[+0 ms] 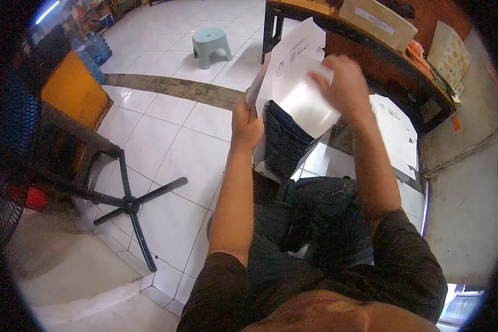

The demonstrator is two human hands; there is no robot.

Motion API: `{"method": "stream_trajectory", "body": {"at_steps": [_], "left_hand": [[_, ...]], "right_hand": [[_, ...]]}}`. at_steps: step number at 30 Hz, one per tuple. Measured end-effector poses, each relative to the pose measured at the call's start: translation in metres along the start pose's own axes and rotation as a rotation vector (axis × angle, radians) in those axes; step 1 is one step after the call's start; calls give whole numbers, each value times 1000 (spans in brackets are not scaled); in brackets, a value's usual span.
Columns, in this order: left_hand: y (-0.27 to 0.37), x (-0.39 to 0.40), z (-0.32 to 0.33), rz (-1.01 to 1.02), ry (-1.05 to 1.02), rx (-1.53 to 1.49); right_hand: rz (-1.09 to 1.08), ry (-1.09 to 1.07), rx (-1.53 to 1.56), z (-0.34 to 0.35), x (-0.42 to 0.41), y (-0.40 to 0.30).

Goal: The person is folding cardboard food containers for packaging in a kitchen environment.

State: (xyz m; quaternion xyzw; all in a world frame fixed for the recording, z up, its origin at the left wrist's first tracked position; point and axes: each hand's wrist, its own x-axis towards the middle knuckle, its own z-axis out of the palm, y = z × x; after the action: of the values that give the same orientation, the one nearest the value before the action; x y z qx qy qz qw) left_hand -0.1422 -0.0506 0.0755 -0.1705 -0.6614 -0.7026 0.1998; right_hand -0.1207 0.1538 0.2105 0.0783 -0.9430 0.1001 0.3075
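My left hand point(249, 124) grips the lower left edge of a white die-cut card sheet point(288, 62) with small printed marks, holding it tilted up. Blurred, my right hand point(336, 83) is raised over the sheet's right side, thumb and fingers apart; whether it touches the card cannot be told. Just below the sheet is a tall pile of dark-edged sheets point(288, 137) with a pale, shiny top surface point(307, 106). More white printed card point(396, 133) lies to the right, beyond my right forearm.
A wooden table point(398, 66) with a cardboard box point(377, 25) curves across the upper right. A pale blue plastic stool point(211, 39) stands on the tiled floor. At left are a black five-armed chair base point(130, 203) and large blue water bottles point(96, 50). A grey wall or panel rises at right.
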Motion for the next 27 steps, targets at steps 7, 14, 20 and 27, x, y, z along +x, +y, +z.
{"method": "stream_trajectory", "body": {"at_steps": [7, 14, 20, 27], "left_hand": [[19, 1, 6, -48, 16, 33], [14, 3, 7, -144, 16, 5], [5, -3, 5, -118, 64, 49], [23, -3, 14, -153, 141, 3]], "right_hand": [[-45, -396, -35, 42, 56, 83], [4, -399, -32, 35, 47, 91], [53, -654, -70, 9, 40, 59], [220, -641, 8, 8, 40, 72]]}}
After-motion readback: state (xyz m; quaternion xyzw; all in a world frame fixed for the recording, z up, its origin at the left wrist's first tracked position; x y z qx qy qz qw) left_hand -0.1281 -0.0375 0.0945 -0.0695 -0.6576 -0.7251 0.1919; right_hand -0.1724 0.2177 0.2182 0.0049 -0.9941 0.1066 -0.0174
